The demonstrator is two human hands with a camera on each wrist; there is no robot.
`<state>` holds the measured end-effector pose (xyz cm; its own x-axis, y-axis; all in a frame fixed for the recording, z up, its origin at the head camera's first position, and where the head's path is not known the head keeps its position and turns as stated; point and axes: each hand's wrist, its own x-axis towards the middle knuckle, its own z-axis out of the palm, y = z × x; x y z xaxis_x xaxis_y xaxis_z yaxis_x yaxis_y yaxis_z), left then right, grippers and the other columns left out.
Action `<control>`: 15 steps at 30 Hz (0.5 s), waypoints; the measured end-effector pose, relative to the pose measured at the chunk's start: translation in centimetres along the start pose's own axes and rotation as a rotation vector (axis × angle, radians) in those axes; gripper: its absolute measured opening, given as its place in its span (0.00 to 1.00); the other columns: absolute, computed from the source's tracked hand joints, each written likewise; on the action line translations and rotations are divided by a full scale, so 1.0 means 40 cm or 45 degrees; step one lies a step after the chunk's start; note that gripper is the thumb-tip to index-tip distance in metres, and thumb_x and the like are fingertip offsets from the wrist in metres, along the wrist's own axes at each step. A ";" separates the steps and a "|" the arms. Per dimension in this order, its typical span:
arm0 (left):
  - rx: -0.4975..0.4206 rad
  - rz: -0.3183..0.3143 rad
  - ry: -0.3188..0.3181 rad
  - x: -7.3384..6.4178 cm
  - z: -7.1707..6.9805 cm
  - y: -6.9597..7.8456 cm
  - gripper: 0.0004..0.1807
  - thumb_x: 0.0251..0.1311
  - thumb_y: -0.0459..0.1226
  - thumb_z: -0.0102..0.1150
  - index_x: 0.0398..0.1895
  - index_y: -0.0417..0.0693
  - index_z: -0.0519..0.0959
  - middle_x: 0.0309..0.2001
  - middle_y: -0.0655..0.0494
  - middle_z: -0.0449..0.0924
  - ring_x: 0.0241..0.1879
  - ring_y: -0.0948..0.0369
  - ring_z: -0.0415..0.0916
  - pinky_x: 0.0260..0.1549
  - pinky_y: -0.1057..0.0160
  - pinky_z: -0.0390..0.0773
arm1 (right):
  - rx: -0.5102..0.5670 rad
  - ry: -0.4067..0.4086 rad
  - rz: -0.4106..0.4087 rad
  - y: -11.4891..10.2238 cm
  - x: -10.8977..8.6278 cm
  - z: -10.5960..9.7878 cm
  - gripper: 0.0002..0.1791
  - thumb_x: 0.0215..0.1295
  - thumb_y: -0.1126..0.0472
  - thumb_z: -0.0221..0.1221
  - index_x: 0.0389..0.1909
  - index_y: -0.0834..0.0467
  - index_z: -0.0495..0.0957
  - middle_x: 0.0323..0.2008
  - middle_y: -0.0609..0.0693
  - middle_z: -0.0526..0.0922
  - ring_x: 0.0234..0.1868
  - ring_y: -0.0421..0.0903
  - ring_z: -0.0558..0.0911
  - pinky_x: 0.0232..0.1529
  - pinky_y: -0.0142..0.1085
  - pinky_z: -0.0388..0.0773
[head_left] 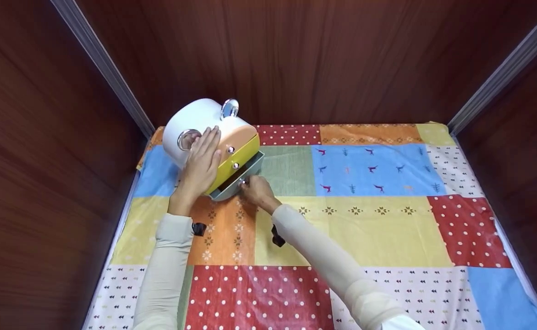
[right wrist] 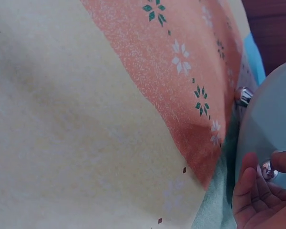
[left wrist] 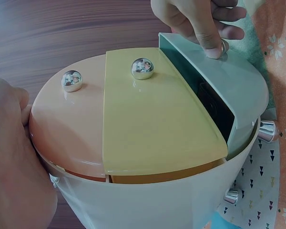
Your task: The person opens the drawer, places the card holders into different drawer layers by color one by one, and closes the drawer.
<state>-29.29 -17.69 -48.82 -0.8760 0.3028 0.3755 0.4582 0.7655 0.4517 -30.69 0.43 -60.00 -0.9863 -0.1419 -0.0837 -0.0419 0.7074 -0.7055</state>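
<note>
A white rounded drawer box (head_left: pixel 194 114) with peach, yellow and grey-green drawers sits at the back left of the cloth. My left hand (head_left: pixel 200 166) rests on its side, fingers straight. With thumb and fingers, my right hand (head_left: pixel 258 190) pinches the silver knob (right wrist: pixel 268 170) of the lowest, grey-green drawer (left wrist: pixel 245 81), which stands partly pulled out. The yellow drawer (left wrist: pixel 157 114) and the peach drawer (left wrist: pixel 74 124) look closed, each with a silver knob. Something dark shows inside the open drawer, too shadowed to name.
A patchwork cloth (head_left: pixel 364 233) covers the table. Dark wood-grain panels (head_left: pixel 296 59) rise at the back and both sides. The box has a round chrome piece (head_left: pixel 230 109) on top and small silver feet (left wrist: pixel 268 131) underneath.
</note>
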 end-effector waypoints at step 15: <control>-0.013 0.008 0.021 -0.004 0.001 0.004 0.30 0.86 0.41 0.37 0.85 0.44 0.56 0.87 0.50 0.53 0.87 0.50 0.45 0.88 0.50 0.41 | 0.004 -0.014 -0.001 -0.012 0.019 0.005 0.12 0.80 0.57 0.58 0.45 0.61 0.85 0.42 0.56 0.87 0.39 0.48 0.78 0.49 0.48 0.84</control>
<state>-29.06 -17.59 -48.84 -0.8707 0.2978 0.3914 0.4650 0.7578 0.4578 -31.41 -0.16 -59.87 -0.9845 -0.1498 -0.0911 -0.0419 0.7053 -0.7077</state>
